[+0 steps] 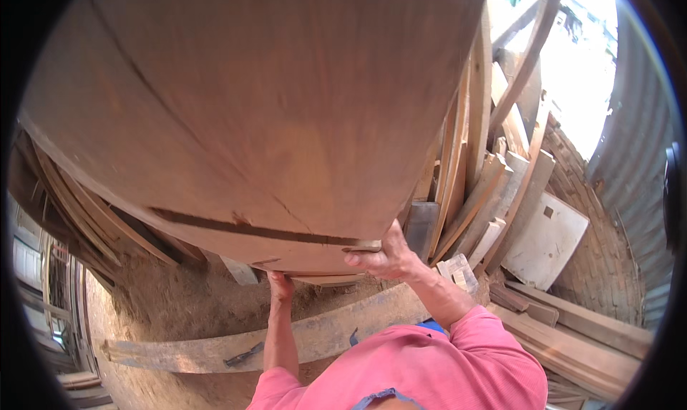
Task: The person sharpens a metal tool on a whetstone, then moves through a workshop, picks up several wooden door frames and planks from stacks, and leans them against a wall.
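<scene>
A large brown wooden panel fills the upper middle of the head view, tilted close in front of me. A long dark crack runs down its left part, and a narrow groove crosses it near the lower edge. My left hand supports that lower edge from below, its fingers mostly hidden behind the wood. My right hand grips the lower right corner. Its fingertips lie beside a pale wooden end at the groove's right end.
Many boards and sticks lean at the right, by a pale square slab. Stacked planks lie at the lower right. Behind my forearms a long curved plank rests on the brown ground. Corrugated sheeting stands far right.
</scene>
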{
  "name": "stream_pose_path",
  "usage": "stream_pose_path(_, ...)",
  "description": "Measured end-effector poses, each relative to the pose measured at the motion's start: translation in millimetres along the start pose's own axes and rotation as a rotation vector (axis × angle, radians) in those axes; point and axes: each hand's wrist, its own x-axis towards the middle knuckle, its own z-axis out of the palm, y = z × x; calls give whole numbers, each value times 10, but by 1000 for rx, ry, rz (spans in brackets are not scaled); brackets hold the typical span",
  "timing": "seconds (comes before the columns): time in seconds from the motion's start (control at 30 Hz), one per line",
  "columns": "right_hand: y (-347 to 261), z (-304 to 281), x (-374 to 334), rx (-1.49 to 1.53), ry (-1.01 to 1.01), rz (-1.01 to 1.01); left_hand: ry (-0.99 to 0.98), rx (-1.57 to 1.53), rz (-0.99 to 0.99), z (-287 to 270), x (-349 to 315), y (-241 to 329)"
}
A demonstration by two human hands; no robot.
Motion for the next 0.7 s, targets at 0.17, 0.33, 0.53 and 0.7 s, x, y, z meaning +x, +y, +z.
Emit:
stream_pose_path(0.17,-667,-320,-69,17,96,-104,-88,-45,-76,797,-24,646)
stream_pose_path(0.33,-1211,-804,-228,15,174,-108,-162,-78,-18,1439,-33,784)
stream_pose_path(0.53,-1720,-1534,-506,8,229,-279,-202,-120,-51,2318,-289,1068)
stream_pose_path(0.7,-2286,-2286,-704,-76,252,-425,-231,-74,146,3364,-402,1357)
